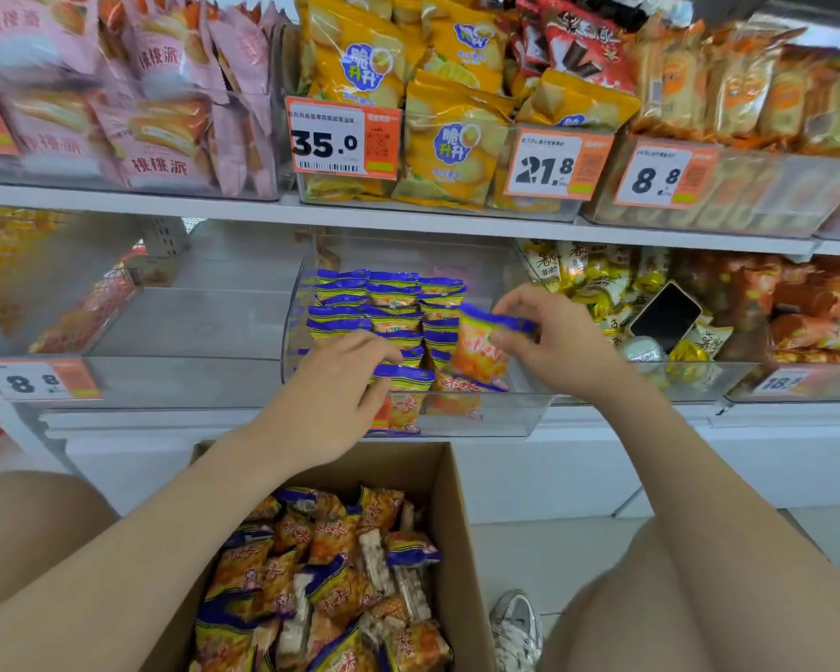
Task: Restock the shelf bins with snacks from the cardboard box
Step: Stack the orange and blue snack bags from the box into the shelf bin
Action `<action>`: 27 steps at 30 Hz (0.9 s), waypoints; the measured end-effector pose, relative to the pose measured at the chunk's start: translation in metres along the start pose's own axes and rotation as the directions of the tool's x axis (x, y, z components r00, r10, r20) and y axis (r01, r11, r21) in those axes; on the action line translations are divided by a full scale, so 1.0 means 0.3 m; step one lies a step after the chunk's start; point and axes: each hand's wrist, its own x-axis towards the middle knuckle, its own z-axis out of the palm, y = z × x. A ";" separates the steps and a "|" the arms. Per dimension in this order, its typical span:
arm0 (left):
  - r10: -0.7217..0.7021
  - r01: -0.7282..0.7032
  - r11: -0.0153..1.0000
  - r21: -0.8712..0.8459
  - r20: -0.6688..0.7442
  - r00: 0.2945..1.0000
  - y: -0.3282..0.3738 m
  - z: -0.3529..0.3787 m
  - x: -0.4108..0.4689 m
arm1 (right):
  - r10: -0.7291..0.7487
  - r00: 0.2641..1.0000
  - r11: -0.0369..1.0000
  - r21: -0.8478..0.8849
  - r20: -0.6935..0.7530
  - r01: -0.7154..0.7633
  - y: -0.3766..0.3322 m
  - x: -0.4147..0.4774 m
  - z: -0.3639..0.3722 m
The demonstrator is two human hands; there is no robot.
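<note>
My right hand pinches an orange-and-blue snack packet by its top edge, fingers narrow, over the clear shelf bin; left hand is palm-down, fingers curled onto front-row packets, grip unclear, both forearms over the cardboard box.

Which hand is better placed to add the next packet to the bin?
The right hand: it pinches a packet above the clear bin; the left hand sits on front packets.
</note>
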 end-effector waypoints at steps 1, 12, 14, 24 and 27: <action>0.028 -0.029 0.998 0.048 0.032 0.999 -0.002 0.011 0.000 | -0.007 0.996 0.997 -0.082 0.084 0.014 0.008 0.001 0.021; 0.048 -0.065 0.984 0.168 0.105 0.993 0.001 0.076 -0.001 | 0.172 0.904 0.984 -0.103 0.391 -0.142 -0.026 0.053 0.087; 0.043 -0.060 0.985 0.161 0.109 0.993 -0.002 0.076 0.000 | 0.233 0.887 0.970 -0.159 0.398 -0.184 -0.032 0.055 0.088; 0.032 -0.047 0.988 0.146 0.105 0.994 -0.011 0.083 0.008 | 0.379 0.805 0.837 0.203 0.457 -0.509 -0.064 0.060 0.087; 0.034 -0.047 0.990 0.133 0.103 0.994 -0.013 0.082 0.006 | 0.428 0.791 0.769 0.284 0.437 -0.573 -0.048 0.072 0.083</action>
